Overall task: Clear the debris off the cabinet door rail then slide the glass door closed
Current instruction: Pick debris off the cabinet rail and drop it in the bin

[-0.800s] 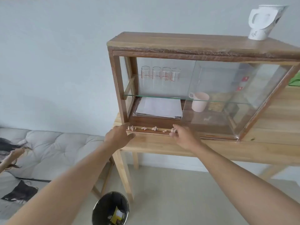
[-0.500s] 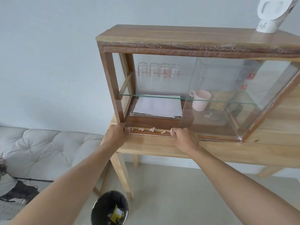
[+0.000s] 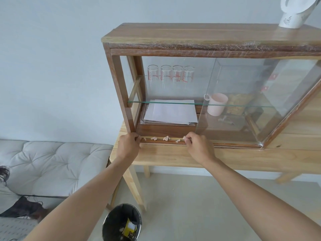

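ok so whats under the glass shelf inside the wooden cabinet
Under the glass shelf: a stack of white paper sheets at left, a pale pink plastic mug at right. Farther right, the glass door's reflections blur the contents.

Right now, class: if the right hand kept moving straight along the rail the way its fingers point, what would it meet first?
The right hand points left along the rail. It is already at one crumpled scrap; next, probably, comes the small scrap.

Both hands' fingers (image 3: 188, 138) pinch crumpled debris (image 3: 166, 138) on the cabinet rail (image 3: 160, 141).
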Tool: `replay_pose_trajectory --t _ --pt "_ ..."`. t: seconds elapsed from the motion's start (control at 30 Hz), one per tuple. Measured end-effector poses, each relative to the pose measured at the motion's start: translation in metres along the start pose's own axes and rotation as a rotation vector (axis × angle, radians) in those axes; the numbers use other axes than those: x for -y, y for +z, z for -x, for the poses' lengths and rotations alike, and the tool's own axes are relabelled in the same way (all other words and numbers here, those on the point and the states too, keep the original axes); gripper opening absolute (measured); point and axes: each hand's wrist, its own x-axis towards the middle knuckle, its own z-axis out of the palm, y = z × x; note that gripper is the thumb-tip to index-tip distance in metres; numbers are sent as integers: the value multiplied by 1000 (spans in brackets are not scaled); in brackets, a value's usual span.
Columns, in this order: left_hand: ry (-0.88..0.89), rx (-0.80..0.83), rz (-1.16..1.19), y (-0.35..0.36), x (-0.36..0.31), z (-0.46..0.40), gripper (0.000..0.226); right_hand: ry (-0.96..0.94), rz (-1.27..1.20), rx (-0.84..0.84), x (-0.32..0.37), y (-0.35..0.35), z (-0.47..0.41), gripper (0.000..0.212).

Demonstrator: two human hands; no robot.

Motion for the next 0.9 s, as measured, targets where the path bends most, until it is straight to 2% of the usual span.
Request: replay_pose_trajectory --t 0.1,0.23,0.33,0.5,0.7,0.9 --pt "74 -22 -1 -1 -1 4 20 -14 -30 -40 7 2 1 19" --pt "234 -38 25 1 -11 6 17 -42 -45 -15 16 5 1 20" --pt "292 -46 22 5 -20 3 15 -66 -30 9 19 8 0 20" --pt "395 28 -11 10 -28 0 11 -88 -11 36 19 10 1 21" --pt "448 124 -50 14 -35 -2 7 -86 -5 59 20 12 -2 15" --pt "451 155 -78 15 -41 -6 10 -109 57 114 22 13 -7 22"
